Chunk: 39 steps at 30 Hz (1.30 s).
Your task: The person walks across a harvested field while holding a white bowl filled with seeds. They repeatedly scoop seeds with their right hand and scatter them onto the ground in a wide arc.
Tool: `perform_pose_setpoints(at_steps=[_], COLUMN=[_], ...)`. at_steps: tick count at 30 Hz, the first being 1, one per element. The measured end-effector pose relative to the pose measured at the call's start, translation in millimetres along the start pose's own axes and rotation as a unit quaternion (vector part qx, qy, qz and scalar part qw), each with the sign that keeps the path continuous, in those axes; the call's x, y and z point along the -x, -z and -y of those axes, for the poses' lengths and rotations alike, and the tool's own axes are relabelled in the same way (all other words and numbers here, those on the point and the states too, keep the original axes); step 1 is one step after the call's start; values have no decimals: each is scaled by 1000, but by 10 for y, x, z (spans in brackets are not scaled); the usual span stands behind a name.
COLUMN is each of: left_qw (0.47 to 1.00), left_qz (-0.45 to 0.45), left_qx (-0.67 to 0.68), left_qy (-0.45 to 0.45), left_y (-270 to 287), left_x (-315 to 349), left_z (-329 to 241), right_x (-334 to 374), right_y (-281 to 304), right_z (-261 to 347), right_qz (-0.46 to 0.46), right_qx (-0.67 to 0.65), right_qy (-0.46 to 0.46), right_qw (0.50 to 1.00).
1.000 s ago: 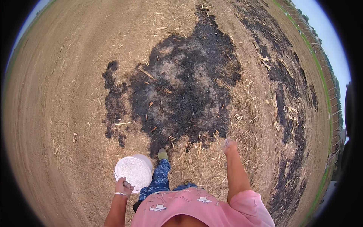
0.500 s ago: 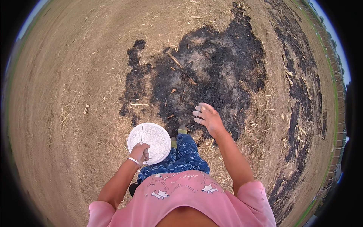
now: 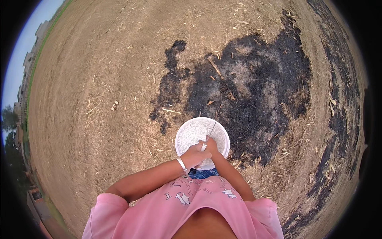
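A round white bucket point(image 3: 228, 148) filled with white granules point(image 3: 190, 133) hangs in front of my body. My left hand point(image 3: 193, 155), with a pale bracelet at its wrist, is closed around the grip of the bucket's thin wire handle point(image 3: 213, 128). My right hand point(image 3: 211, 145) is over the bucket, right beside the left one and partly behind it. Its fingers are hidden, so I cannot tell whether they hold the handle or reach into the granules.
Dry brown soil point(image 3: 99, 75) strewn with straw surrounds me. A large burnt black patch point(image 3: 254, 79) lies ahead and to the right, with a stick point(image 3: 215, 67) on it. Another charred strip point(image 3: 338, 103) runs along the far right. Buildings and trees stand at the far left edge.
The bucket has swung to the right, in front of my legs, with my left hand on its handle. My right hand, spread over the burnt ground before, has come down to the bucket.
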<state>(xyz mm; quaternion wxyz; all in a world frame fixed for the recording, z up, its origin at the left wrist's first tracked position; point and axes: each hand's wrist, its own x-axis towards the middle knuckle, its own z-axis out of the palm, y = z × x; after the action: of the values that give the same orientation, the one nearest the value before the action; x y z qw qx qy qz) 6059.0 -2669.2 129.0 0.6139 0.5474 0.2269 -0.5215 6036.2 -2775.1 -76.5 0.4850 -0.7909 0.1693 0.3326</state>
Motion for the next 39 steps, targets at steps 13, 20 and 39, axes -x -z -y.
perform_pose_setpoints(at_steps=[13,20,39], left_qw=[980,921,711], left_qz=[-65,-170,-407], left_qx=[185,341,573], left_qy=[13,-76,-23], left_y=[496,1163,2942], left_x=[-484,-340,-171], left_z=[-690,-778,461], right_x=[154,-1099,-2788], right_y=[1820,2948,2904], right_z=[657,199,1414], right_qz=[58,-213,-100], right_qx=[-551,-602,-507], right_qy=[-53,-147,-151], right_qw=[831,755,843])
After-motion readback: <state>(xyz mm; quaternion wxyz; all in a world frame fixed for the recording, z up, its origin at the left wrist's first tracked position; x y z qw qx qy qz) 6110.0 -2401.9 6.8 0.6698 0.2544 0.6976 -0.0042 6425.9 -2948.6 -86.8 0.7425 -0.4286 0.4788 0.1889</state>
